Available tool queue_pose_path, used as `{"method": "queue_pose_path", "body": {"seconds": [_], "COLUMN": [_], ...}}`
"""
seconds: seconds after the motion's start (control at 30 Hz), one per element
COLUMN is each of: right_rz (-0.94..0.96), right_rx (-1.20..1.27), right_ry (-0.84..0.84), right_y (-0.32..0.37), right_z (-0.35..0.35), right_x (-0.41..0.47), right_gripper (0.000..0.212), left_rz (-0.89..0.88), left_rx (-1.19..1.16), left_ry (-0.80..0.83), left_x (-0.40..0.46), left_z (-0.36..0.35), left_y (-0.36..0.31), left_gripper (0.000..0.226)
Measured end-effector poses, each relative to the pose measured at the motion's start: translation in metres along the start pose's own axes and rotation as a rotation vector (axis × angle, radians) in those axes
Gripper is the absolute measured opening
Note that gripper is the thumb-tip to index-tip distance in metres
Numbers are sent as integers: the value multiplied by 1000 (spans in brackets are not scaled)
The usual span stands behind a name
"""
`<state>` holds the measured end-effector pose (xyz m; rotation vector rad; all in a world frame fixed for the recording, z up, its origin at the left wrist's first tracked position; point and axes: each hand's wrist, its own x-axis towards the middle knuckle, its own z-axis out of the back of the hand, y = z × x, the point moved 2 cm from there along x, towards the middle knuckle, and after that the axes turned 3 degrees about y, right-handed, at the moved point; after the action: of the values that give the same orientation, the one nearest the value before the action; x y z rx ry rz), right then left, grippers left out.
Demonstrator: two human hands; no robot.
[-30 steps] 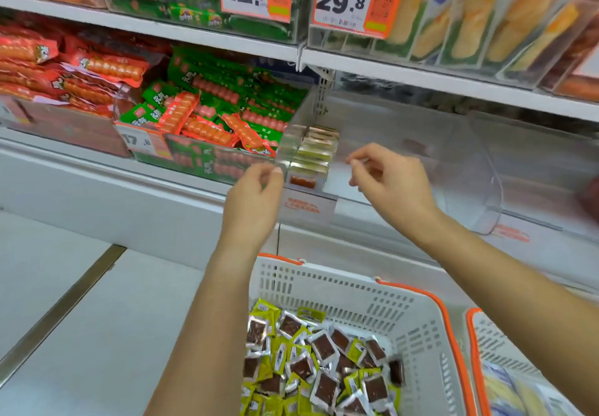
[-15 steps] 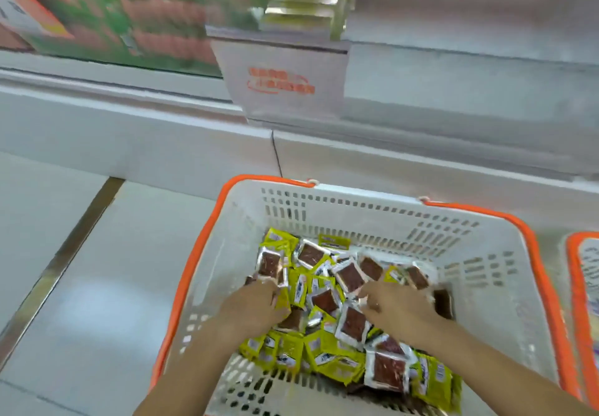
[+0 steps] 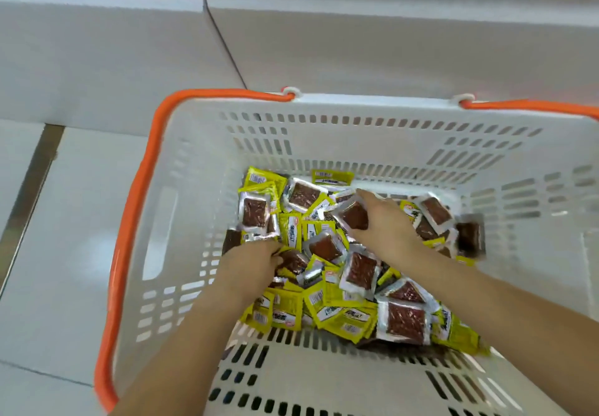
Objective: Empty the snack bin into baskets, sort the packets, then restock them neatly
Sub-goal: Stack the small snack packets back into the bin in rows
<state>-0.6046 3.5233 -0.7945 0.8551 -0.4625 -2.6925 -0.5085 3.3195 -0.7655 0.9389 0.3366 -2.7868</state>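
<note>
Reaching into basket: both hands are down among the loose snack packets.
Basket (image 3: 181, 221): white slotted plastic with an orange rim, standing on the floor in front of a white shelf base.
Packets (image 3: 340, 315): a loose heap on the basket bottom, piled toward the far and right sides; some lie yellow printed side up, others show a clear window with dark red-brown contents; many overlap at odd angles.
Left hand (image 3: 249, 265): back of the hand up, at the left edge of the heap, fingers curled down into the packets; whether they actually grip one cannot be told, as the fingertips are hidden.
Right hand (image 3: 385, 224): over the far middle of the heap, fingers and thumb curled round one window-side packet (image 3: 353, 216), which sits tilted above the others.
Large packet (image 3: 405, 321): window side up, near the basket's near wall, just beside the right forearm.
Floor (image 3: 58, 253): pale glossy tiles with a metal strip (image 3: 32, 185) running along the left.
Shelf base (image 3: 356, 49): plain white panels with a dark seam between them.
</note>
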Motion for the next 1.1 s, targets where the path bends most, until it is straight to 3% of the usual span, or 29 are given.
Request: {"method": "queue_pose_path", "body": {"seconds": [0.1, 0.17, 0.27, 0.33, 0.4, 0.53, 0.6, 0.77, 0.87, 0.97, 1.03, 1.1], "right_rz": [-18, -40, -73, -76, -114, -258, -200, -133, -202, -167, -119, -135], "right_rx": [288, 510, 872, 1076, 1223, 1565, 1583, 1510, 1588, 1578, 1586, 1662], "right_ry": [-22, 0, 45, 67, 76, 78, 76, -37, -95, -48, 35, 104], "right_y": [5, 7, 11, 16, 16, 13, 16, 19, 12, 7, 5, 3], "right_z": [5, 7, 13, 18, 22, 26, 25, 26, 29, 35, 38, 41], "right_x": [-14, -27, -46, -55, -59, -68, -72, -78, -76, -76, -75, -75], "right_gripper": [29, 8, 8, 16, 25, 19, 19, 15, 25, 31, 32, 35], "left_rz": [73, 123, 207, 237, 232, 285, 320, 226, 254, -122, -352, -423], "left_rx": [-113, -397, -998, -1317, -1419, -1620, -1769, -1685, -1623, -1187, -898, -805], "left_ry": [-117, -185, -157, -53, 59, 120, 97, 10, -210, -507, -498, -444], "left_x": [-3, -1, -1, -3, -6, -14, -16, -20, -19, -22, -21, -19], "left_z": [12, 19, 28, 32, 35, 33, 29, 29, 34, 43, 37, 30], "left_y": [4, 11, 7, -8, -26, -58, -72, -94, -86, -84, -91, -92], "left_gripper": [24, 23, 46, 43, 39, 47, 26, 16, 10, 25, 41, 56]}}
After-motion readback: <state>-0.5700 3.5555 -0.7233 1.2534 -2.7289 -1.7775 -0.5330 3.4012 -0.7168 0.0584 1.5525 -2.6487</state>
